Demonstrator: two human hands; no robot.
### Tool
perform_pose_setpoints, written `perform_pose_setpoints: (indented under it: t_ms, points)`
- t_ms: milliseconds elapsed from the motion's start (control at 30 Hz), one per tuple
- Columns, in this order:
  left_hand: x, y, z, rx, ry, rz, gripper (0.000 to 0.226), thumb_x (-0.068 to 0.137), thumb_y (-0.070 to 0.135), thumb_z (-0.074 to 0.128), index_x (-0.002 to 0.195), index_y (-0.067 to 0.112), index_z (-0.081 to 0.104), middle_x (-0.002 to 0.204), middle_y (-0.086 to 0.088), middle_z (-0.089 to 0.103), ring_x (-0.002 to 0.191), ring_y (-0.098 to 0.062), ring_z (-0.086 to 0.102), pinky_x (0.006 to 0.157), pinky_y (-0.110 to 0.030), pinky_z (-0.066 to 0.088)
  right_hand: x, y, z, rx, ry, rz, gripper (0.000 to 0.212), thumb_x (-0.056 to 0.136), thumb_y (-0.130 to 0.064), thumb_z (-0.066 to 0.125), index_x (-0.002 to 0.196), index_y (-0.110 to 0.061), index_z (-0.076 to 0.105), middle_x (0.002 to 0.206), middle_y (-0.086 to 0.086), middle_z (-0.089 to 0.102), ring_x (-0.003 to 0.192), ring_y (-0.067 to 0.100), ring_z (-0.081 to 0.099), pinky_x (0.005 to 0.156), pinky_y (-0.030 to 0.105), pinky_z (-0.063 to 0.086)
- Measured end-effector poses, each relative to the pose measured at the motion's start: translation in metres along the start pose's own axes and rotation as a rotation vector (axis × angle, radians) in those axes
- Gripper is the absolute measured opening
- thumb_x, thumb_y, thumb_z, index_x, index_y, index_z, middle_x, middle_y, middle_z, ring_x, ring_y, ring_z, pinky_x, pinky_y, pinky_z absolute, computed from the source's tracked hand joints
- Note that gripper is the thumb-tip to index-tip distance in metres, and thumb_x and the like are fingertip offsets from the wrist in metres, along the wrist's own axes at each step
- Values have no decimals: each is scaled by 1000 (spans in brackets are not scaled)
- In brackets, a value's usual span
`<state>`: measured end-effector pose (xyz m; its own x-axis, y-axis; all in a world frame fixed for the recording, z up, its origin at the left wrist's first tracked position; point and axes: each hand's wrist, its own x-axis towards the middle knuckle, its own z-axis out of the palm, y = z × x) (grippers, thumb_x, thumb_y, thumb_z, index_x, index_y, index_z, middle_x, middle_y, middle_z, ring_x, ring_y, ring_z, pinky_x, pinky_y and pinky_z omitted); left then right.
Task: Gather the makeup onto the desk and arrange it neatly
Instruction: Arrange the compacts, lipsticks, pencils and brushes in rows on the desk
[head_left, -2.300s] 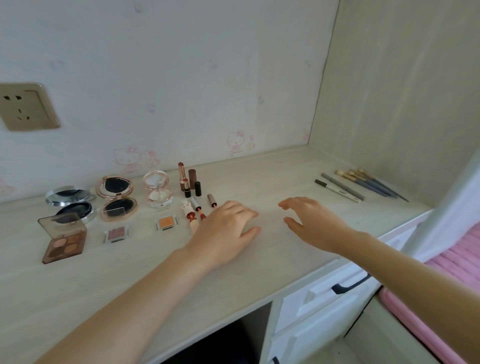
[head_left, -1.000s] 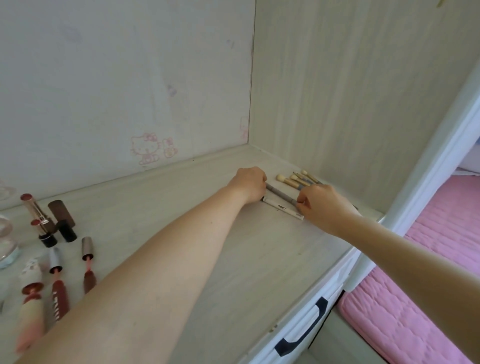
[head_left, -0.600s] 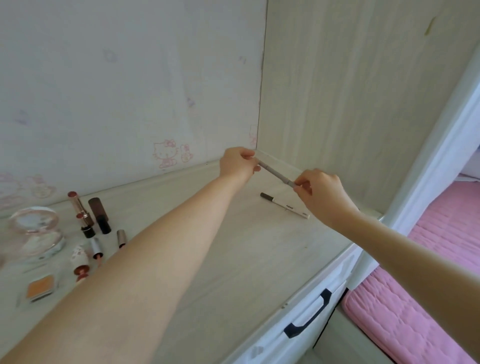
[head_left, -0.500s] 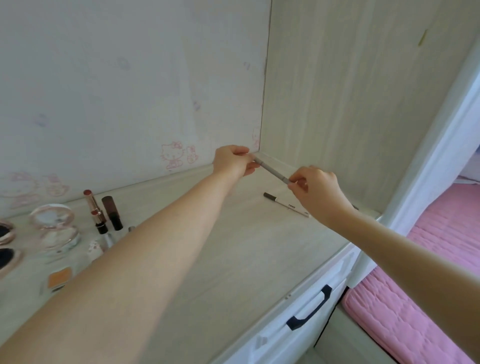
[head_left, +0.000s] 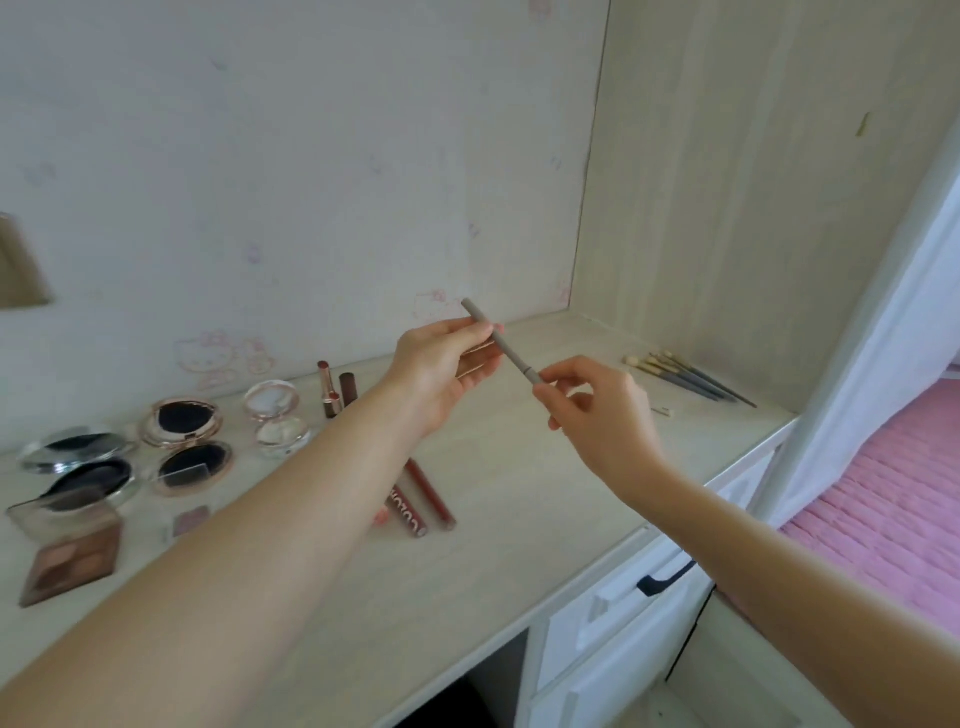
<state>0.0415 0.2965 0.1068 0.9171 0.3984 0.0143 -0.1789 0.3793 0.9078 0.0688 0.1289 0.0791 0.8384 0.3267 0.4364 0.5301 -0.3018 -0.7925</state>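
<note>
Pale wood-grain surface (head_left: 483, 561) fills the lower middle of the view, with white drawers carrying a black handle (head_left: 665, 579) beneath its front edge and a pink quilted bed (head_left: 883, 509) off to the right. Nearest on the left lies a brown eyeshadow palette with a clear raised lid (head_left: 70, 553), and beside it a small pink single eyeshadow pan (head_left: 189, 521). Two slim dark-red lip gloss tubes (head_left: 421, 499) lie side by side just right of the left forearm. Further back sit a silver round compact with a dark pan (head_left: 78, 465), a rose-gold round compact standing open (head_left: 184, 447) and a clear round highlighter compact (head_left: 278, 418). Behind these stand an uncapped red lipstick in a dark tube (head_left: 330, 389) and its brown cap (head_left: 349, 387).

Above the surface, well clear of it, a slim grey eyebrow pencil (head_left: 501, 345) is held tilted between both hands. The left hand (head_left: 441, 371) pinches its upper part between thumb and forefinger, the other fingers loosely extended beneath. The right hand (head_left: 597, 410) pinches the pencil's lower end with thumb and forefinger, the remaining fingers curled.

Far right, near the wooden side panel, a row of grey-handled makeup brushes with pale bristles (head_left: 685, 376) lies together on the surface. A white wall with faint pink cartoon cat stickers (head_left: 218, 356) closes the back.
</note>
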Motion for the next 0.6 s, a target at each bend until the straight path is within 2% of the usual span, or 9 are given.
perform_pose_setpoints:
  t_ms: [100,167,267,333,400,500,600]
  points:
    - [-25,-2,-21,73,-76,-2,9,91,3,59,96,1,66,92,-10,74,81,-21,71,75,-30,59,-18,-12,20,113,-21,31,12,86,-22,69,81,-32,65,73,-7,66,55,4,63,52,23,51]
    - [-38,-2,-35,74,-79,3,9,92,4,58,92,3,67,92,-11,74,81,-20,71,74,-29,59,-29,-17,34,211,-47,62,14,86,-18,69,82,-31,66,70,-10,66,55,7,64,54,28,53]
    - [-55,1,-55,62,-45,32,9,91,4,59,89,4,68,91,-13,73,82,-21,71,70,-27,57,-43,-21,55,357,-101,141,18,86,-7,66,88,-25,68,74,-7,68,62,11,68,56,22,54]
    - [-64,4,-68,76,2,56,9,91,4,59,90,4,68,89,-13,73,83,-23,72,67,-26,56,-52,-24,69,427,-144,196,21,87,-1,63,90,-22,68,82,-2,69,70,13,71,60,23,56]
    - [-73,6,-80,70,50,70,8,91,4,58,92,2,66,86,-11,72,84,-24,72,68,-29,58,-61,-26,81,459,-169,234,20,86,-1,64,89,-21,68,83,-1,71,73,15,72,62,27,59]
    - [-85,8,-95,58,88,78,8,91,4,58,95,1,64,85,-11,68,83,-25,70,76,-38,60,-71,-31,97,484,-205,266,16,84,-3,67,85,-18,70,79,0,73,71,18,72,62,27,58]
    - [-97,9,-108,102,102,101,8,92,6,59,95,3,66,84,-9,67,78,-21,69,68,-34,59,-81,-37,111,556,-273,288,11,84,0,67,86,-11,70,80,6,73,72,21,72,66,27,58]
